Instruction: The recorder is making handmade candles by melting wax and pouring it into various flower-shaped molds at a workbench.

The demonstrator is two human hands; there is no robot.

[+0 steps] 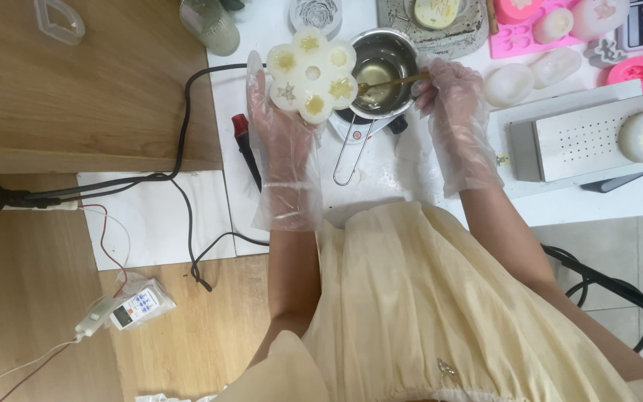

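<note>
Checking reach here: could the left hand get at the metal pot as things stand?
Probably not freely: the left hand holds the flower-shaped mould, though the metal pot sits right beside it, unobstructed.

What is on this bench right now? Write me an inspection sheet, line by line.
Surface: white table, wooden top to its left.
Job's things: flower-shaped white mould, cavities filled pale yellow; small metal pot of clear liquid on a burner; wooden stick dipped in it.
Clutter: pink moulds, white soap-like lumps, perforated metal box, clear jar.
Hands: left hand, gloved, holds the mould up; right hand, gloved, holds the stick.
Cables: black cable running off the table to a plug at left; thin wires on the floor.
Surroundings: wood floor, remote control.
</note>
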